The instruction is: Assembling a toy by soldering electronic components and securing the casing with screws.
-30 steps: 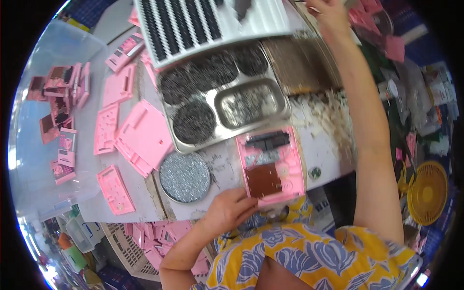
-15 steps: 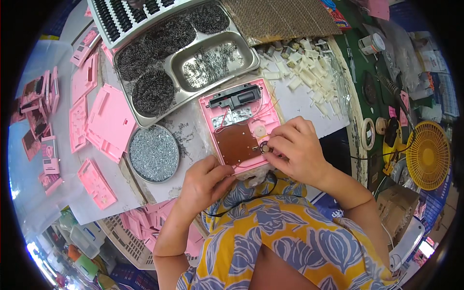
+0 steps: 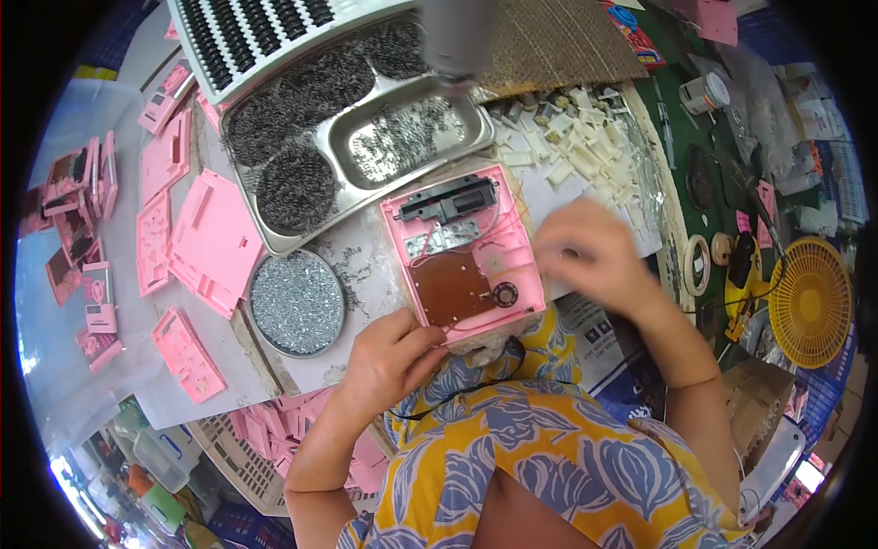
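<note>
A pink plastic casing (image 3: 526,240) lies open on the work surface in front of me. Inside it are a black slotted mechanism (image 3: 448,199), a metal plate (image 3: 444,240), a brown circuit board (image 3: 450,291), thin wires and a round black part (image 3: 504,294) near the lower right corner. My left hand (image 3: 389,352) grips the casing's lower left corner between thumb and fingers. Beside the casing's right edge, my right hand (image 3: 594,252) is raised and smeared by motion; whether it holds anything cannot be made out.
Beyond the casing stands a metal tray (image 3: 352,174) of small dark screws or springs, with a blurred grey cylinder (image 3: 457,41) above it. White plastic pieces (image 3: 594,137) are heaped at right. A round dish (image 3: 297,302) of silvery bits and pink panels (image 3: 215,242) lie left.
My right hand has left the round black part and moved right and up. The grey cylinder has appeared above the tray. My left hand stays at the casing's corner.
</note>
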Demonstrator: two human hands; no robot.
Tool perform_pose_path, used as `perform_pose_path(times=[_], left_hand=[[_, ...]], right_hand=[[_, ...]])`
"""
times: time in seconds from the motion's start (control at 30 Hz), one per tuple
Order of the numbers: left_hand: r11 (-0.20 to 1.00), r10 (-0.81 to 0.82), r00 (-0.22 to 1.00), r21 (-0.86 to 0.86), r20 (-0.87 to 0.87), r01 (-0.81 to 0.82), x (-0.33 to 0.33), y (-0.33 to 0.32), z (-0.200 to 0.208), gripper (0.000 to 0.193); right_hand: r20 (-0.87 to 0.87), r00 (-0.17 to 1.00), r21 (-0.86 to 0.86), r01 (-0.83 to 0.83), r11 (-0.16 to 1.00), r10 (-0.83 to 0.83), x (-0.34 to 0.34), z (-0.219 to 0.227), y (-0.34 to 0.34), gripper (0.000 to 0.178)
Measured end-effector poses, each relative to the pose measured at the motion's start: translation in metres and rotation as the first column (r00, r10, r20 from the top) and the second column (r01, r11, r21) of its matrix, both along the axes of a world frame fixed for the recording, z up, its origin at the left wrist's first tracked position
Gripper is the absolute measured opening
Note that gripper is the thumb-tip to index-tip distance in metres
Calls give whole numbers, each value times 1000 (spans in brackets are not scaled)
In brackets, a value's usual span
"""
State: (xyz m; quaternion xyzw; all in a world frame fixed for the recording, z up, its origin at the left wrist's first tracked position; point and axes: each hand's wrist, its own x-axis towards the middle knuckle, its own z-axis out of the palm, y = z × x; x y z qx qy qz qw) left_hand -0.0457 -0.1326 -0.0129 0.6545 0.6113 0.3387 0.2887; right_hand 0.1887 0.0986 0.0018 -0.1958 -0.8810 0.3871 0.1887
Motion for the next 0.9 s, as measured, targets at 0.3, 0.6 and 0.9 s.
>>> perform_pose_path(times=[0.3,0.6,0.9], left_hand=[[999,51,939,34,-340,-42,-65,132,52,10],[966,151,701,-45,-697,-253,-66,232,3,14],[928,366,887,40,-281,-370,-79,198,31,13]], right_hand=[[225,916,408,220,886,-331,-6,-29,55,20],[130,905,38,404,914,-405,19,-4,58,22],[-36,951,-164,297,941,-306,-11,9,44,18]])
